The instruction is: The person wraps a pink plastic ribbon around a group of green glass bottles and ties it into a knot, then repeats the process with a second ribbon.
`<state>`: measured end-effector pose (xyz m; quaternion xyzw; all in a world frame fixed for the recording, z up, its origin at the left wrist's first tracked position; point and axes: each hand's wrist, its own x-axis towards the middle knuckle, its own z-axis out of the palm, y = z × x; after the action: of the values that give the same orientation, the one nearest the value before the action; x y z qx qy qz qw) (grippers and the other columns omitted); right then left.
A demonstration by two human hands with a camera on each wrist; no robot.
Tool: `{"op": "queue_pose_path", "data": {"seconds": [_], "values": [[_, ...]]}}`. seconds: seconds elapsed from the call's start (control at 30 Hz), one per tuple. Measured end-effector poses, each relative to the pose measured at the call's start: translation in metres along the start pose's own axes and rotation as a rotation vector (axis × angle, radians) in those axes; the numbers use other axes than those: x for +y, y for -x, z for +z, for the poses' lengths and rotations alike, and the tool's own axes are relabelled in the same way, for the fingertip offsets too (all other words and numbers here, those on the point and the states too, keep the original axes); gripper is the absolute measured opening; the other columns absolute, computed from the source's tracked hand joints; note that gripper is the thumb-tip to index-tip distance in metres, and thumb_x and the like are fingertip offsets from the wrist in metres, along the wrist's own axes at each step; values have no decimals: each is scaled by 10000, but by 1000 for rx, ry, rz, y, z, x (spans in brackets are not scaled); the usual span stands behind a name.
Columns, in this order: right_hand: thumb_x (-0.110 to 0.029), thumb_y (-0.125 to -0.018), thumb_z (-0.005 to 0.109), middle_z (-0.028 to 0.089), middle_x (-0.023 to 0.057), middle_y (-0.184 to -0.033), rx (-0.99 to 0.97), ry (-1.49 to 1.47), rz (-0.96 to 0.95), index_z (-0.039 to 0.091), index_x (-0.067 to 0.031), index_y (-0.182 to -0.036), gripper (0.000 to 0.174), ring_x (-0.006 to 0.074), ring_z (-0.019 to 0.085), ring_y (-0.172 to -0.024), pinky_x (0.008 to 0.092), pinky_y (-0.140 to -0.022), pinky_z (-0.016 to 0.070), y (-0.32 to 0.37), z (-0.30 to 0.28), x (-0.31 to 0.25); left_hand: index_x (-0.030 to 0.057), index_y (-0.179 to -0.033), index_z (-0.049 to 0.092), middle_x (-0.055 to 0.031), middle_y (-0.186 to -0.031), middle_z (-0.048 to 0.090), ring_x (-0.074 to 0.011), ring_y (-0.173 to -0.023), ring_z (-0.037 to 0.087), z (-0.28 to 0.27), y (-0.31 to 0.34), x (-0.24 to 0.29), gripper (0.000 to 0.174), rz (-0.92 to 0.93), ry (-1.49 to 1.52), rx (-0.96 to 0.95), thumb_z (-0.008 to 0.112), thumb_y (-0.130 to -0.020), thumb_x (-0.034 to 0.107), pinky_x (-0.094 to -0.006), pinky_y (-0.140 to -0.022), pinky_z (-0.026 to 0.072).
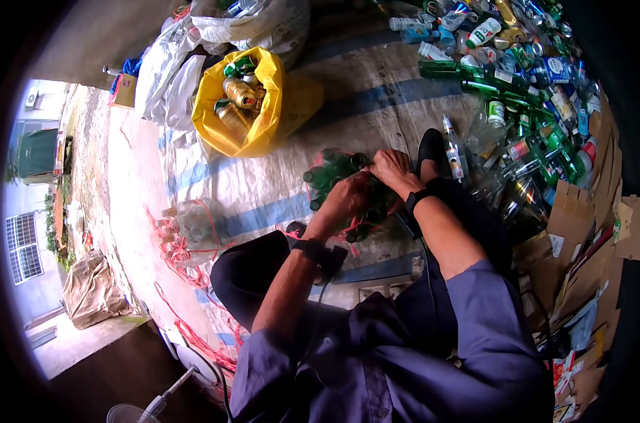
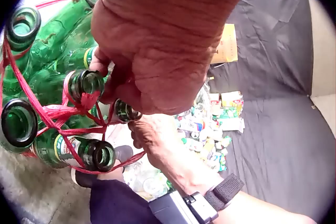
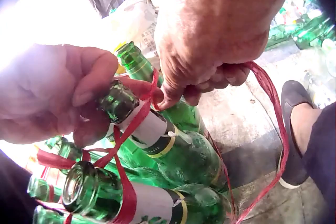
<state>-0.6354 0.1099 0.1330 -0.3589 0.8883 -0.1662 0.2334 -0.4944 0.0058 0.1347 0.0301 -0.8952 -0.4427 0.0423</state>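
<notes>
Several green glass bottles stand bundled between the person's legs, with red plastic string wound and crossed around their necks. The left hand is at a bottle neck, its thumb and fingers pinching the string beside it. Close by, the right hand curls its fingers round a length of red string that loops down past the bottles. In the left wrist view the left hand covers part of the bundle, and the right hand shows beyond it.
A yellow bag of cans and white sacks stand ahead. Loose bottles and cans pile up at the right, above flattened cardboard. At the left, clear bottles lie among red string. A striped sheet covers the ground.
</notes>
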Motion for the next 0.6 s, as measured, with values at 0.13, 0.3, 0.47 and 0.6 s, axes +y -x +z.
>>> {"op": "queue_pose_path", "data": {"seconds": [0.13, 0.3, 0.47, 0.6], "values": [[-379, -781, 674, 663, 239, -835, -16, -20, 8, 703, -9, -803, 372, 412, 651, -830, 469, -733, 512, -4, 13, 2, 38, -878, 595, -150, -957, 607, -363, -855, 615, 0, -1, -16, 139, 254, -268, -101, 554, -791, 140, -441, -692, 517], [-393, -774, 690, 663, 245, -870, -52, -60, 42, 707, -12, -824, 385, 410, 651, -857, 469, -748, 512, -13, 34, 9, 74, -837, 620, -107, -919, 600, -293, -903, 608, -7, 0, 15, 117, -36, -314, -140, 560, -771, 148, -399, -756, 516], [-376, -767, 690, 647, 267, -880, -116, -184, 84, 698, -2, -831, 379, 417, 643, -884, 466, -749, 502, -9, 31, 13, 105, -884, 621, -119, -925, 607, -330, -807, 628, -20, -4, 40, 157, -129, -480, -167, 598, -750, 185, -464, -668, 508], [-361, -765, 687, 627, 285, -854, -134, -269, 98, 676, 21, -825, 387, 416, 640, -880, 460, -739, 487, -9, 37, 17, 118, -957, 611, -140, -927, 610, -349, -812, 627, -23, -7, 47, 223, -142, -543, -225, 588, -740, 162, -469, -670, 502]]}}
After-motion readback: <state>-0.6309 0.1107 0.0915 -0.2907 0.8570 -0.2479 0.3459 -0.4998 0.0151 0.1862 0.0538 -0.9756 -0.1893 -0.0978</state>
